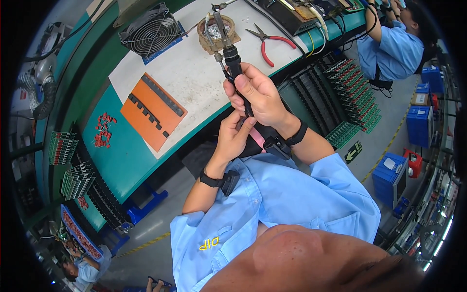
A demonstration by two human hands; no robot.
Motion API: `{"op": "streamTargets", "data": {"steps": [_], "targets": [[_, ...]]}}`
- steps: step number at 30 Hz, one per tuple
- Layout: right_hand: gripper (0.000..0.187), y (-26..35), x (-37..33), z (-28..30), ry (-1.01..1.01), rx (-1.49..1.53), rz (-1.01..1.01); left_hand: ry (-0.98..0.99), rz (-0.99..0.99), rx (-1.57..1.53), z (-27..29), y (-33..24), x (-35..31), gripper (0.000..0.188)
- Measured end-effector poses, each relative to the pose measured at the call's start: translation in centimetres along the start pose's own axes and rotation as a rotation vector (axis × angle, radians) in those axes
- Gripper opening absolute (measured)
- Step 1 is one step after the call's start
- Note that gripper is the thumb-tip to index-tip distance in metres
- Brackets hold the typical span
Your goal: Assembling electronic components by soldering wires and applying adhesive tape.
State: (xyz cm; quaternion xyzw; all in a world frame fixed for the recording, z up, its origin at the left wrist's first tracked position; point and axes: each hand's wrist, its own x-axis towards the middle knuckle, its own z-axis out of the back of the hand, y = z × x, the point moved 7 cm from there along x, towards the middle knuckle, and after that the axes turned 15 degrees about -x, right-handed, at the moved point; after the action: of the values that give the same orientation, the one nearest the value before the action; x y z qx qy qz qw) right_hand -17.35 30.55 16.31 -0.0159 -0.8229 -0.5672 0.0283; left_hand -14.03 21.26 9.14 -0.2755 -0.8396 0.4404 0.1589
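A soldering iron (232, 57) with a black handle and a thin metal side tube is in my hands, over the near edge of the workbench. My right hand (260, 97) wraps round its handle, thumb along the top. Just below, my left hand (233, 138) has its fingers closed at the handle's rear end; what exactly they pinch is partly hidden. The iron's metal barrel points away from me, above a round brown dish (202, 38) with crumpled silvery material inside. To the right of the dish lie red-handled pliers (266, 41), jaws apart.
An orange board (141, 109) with black strips lies on the white sheet (185, 73), left of my hands. Beyond it are a fan (150, 36) and small red components (103, 130). Racks of green circuit boards (352, 92) stand on the right. Other people work at both sides.
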Motion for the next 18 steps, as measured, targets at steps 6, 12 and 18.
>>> {"op": "streamTargets", "data": {"steps": [6, 12, 18], "targets": [[0.036, 0.01, 0.04, -0.04, 0.002, 0.008, 0.002, -0.002, -0.002, -0.001, -0.20, -0.27, 0.04, 0.010], [0.036, -0.05, 0.05, -0.04, 0.004, 0.006, 0.008, -0.007, 0.004, -0.006, -0.12, -0.12, 0.02, 0.010], [0.036, -0.06, -0.01, -0.01, -0.001, 0.001, 0.009, -0.008, 0.008, -0.002, -0.07, -0.07, -0.05, 0.010]]}}
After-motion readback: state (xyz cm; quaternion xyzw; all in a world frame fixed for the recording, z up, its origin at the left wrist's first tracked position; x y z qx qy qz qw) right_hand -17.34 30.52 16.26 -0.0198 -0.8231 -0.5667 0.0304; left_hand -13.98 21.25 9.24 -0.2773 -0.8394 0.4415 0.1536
